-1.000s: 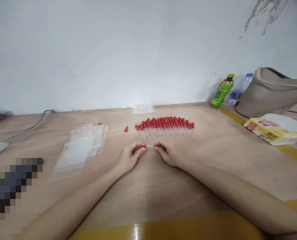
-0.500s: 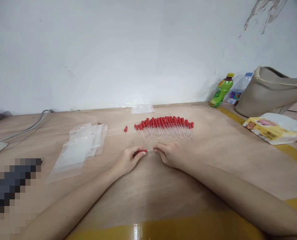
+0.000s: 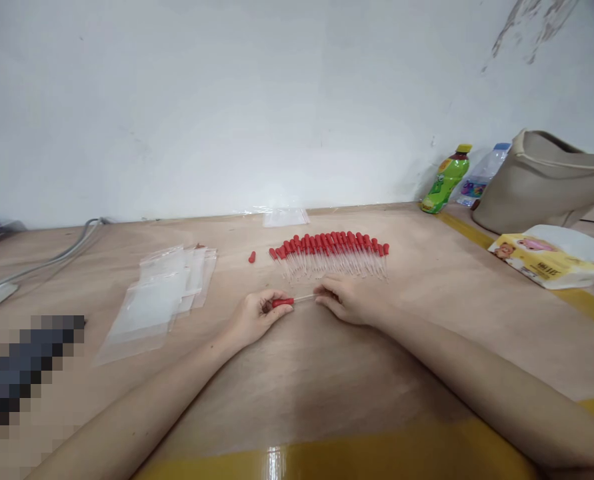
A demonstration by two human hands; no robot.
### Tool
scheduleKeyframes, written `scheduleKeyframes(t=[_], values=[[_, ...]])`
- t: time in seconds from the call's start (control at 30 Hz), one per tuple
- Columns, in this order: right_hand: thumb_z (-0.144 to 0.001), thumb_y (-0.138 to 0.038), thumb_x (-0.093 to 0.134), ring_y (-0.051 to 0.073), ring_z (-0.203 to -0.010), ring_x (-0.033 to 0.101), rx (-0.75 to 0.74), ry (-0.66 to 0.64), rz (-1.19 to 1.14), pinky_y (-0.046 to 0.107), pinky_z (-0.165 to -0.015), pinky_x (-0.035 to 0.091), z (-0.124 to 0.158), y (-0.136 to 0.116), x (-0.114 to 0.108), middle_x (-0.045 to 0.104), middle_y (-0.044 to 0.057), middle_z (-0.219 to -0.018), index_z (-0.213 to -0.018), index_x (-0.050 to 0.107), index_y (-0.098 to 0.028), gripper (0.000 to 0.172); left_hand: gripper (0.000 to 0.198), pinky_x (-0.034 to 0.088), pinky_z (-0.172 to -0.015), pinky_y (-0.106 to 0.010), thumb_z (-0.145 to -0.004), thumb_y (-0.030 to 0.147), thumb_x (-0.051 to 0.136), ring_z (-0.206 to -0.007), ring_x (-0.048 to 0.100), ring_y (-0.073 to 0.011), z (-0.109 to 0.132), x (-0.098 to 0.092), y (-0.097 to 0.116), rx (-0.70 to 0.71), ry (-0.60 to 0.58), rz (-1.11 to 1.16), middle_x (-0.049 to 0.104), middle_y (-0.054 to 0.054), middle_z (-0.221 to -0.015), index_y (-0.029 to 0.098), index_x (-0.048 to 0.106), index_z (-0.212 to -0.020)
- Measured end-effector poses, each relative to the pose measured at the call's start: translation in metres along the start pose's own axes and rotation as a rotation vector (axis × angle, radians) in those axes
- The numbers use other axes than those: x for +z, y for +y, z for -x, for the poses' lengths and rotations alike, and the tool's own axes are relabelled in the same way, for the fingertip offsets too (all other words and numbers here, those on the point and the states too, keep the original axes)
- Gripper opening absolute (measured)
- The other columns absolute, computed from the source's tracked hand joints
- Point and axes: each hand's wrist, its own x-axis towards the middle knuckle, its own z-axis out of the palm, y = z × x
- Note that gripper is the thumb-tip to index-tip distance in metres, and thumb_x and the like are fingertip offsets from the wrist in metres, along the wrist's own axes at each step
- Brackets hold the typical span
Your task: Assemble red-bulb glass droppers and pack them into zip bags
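Between the fingers and thumb of my left hand is the red rubber bulb of a dropper. Its thin clear tube points right, towards my right hand. The fingertips and thumb of that hand close loosely around the far end of the tube, hiding its tip. Just beyond my hands, a row of similar droppers lies side by side, red bulbs away from me and clear tubes towards me. One loose red rubber bulb sits left of the row.
Clear zip bags lie overlapped on the left of the wooden table; another bag is by the wall. A cable runs at far left. To the right are a green bottle, a clear bottle, a beige container and a tissue pack.
My right hand has shifted slightly right along the tube, so more of the tube shows. My left hand stays in nearly the same place, with more of the red bulb visible.
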Motion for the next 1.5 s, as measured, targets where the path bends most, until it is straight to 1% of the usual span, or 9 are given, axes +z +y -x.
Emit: scheduleKeyframes(t=[0.17,0.37,0.63,0.83,1.2,1.3,1.37,1.43,1.5], values=[[-0.085,-0.021,0.045,0.013,-0.072,0.055,-0.066,0.117,0.026,0.023,-0.065,0.042,0.005,0.003,0.005,0.062,0.004,-0.079,-0.085,0.062,-0.018,0.018,0.028,0.044,-0.054,-0.022,-0.076,0.040,0.057,-0.058,0.055,-0.0114,0.000,0.001,-0.002,-0.010,-0.014,0.020,0.066,-0.002,-0.073,0.017,0.066,-0.089],[-0.087,-0.023,0.038,0.012,-0.064,0.051,-0.129,0.152,0.020,0.022,-0.059,0.040,0.004,0.003,0.021,0.058,0.004,-0.071,-0.081,0.061,-0.016,0.025,0.027,0.037,-0.046,-0.019,-0.076,0.039,0.057,-0.048,0.046,-0.0087,0.002,-0.001,0.002,-0.014,-0.023,0.012,0.059,0.001,-0.059,0.016,0.067,-0.087],[-0.087,-0.024,0.038,0.012,-0.061,0.048,-0.090,0.071,0.059,0.023,-0.059,0.036,0.003,0.001,0.026,0.056,0.004,-0.069,-0.073,0.059,-0.016,0.027,0.026,0.041,-0.050,-0.021,-0.076,0.037,0.057,-0.054,0.051,-0.0106,0.001,-0.001,0.005,0.008,-0.031,-0.023,0.065,-0.002,-0.067,0.015,0.067,-0.085],[-0.089,-0.028,0.036,0.011,-0.063,0.048,-0.008,-0.019,0.036,0.022,-0.059,0.034,0.001,-0.002,0.029,0.058,0.004,-0.070,-0.075,0.059,-0.017,0.029,0.025,0.044,-0.055,-0.022,-0.077,0.036,0.057,-0.059,0.056,-0.0122,0.001,-0.001,0.003,0.031,-0.034,-0.037,0.067,-0.003,-0.073,0.016,0.067,-0.087],[-0.086,-0.023,0.039,0.008,-0.055,0.045,0.184,-0.182,-0.108,0.020,-0.053,0.030,-0.005,-0.021,0.009,0.057,0.000,-0.061,-0.065,0.055,-0.016,0.027,0.022,0.050,-0.069,-0.024,-0.080,0.035,0.054,-0.075,0.063,-0.0145,0.000,-0.002,-0.005,0.192,-0.025,-0.064,0.069,-0.002,-0.088,0.019,0.066,-0.090],[-0.083,-0.024,0.043,0.009,-0.051,0.043,0.174,-0.232,-0.090,0.021,-0.048,0.027,-0.007,-0.024,0.003,0.056,0.000,-0.058,-0.063,0.055,-0.016,0.025,0.025,0.050,-0.074,-0.026,-0.080,0.034,0.054,-0.078,0.063,-0.0146,-0.006,-0.005,-0.007,0.221,0.031,-0.076,0.067,-0.002,-0.090,0.020,0.062,-0.098],[-0.081,-0.025,0.044,0.008,-0.048,0.043,0.207,-0.299,-0.159,0.020,-0.046,0.028,-0.009,-0.024,-0.002,0.056,-0.001,-0.056,-0.061,0.056,-0.016,0.024,0.031,0.048,-0.080,-0.029,-0.078,0.035,0.057,-0.085,0.060,-0.0168,-0.011,-0.011,-0.009,0.240,0.114,-0.142,0.065,-0.004,-0.096,0.020,0.058,-0.105],[-0.080,-0.027,0.045,0.008,-0.047,0.045,0.293,-0.343,-0.303,0.020,-0.046,0.031,-0.013,-0.020,-0.007,0.058,0.000,-0.056,-0.063,0.057,-0.016,0.023,0.038,0.044,-0.087,-0.034,-0.075,0.035,0.060,-0.097,0.056,-0.0206,-0.016,-0.018,-0.013,0.216,0.224,-0.263,0.060,-0.006,-0.105,0.020,0.054,-0.109],[-0.079,-0.031,0.046,0.008,-0.048,0.048,0.419,-0.295,-0.415,0.020,-0.047,0.034,-0.020,-0.012,-0.011,0.062,0.001,-0.059,-0.065,0.058,-0.016,0.024,0.038,0.042,-0.088,-0.037,-0.075,0.036,0.059,-0.102,0.052,-0.0238,-0.021,-0.026,-0.017,0.135,0.321,-0.390,0.055,-0.008,-0.108,0.020,0.054,-0.108]])
